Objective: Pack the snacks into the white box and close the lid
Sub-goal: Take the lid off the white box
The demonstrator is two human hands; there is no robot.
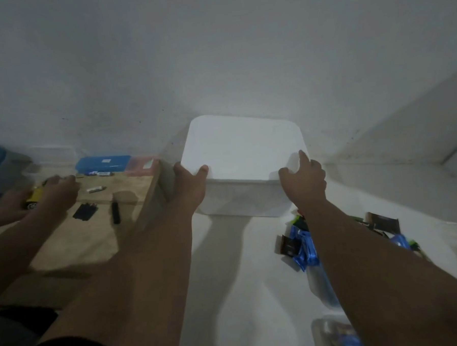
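Observation:
The white box [243,198] stands against the wall on a white surface, its white lid [243,145] lying shut on top. My left hand [189,185] grips the lid's near left corner, thumb on top. My right hand [304,182] grips the near right corner the same way. A pile of snacks [303,251] in blue and dark brown wrappers lies on the white surface to the right of the box, partly hidden under my right forearm.
Another person's hand [56,189] rests on a wooden board [93,238] at left, near a yellow toy car [34,200], markers, a black pen and a blue pencil case [103,163]. More wrapped snacks [339,336] lie at bottom right.

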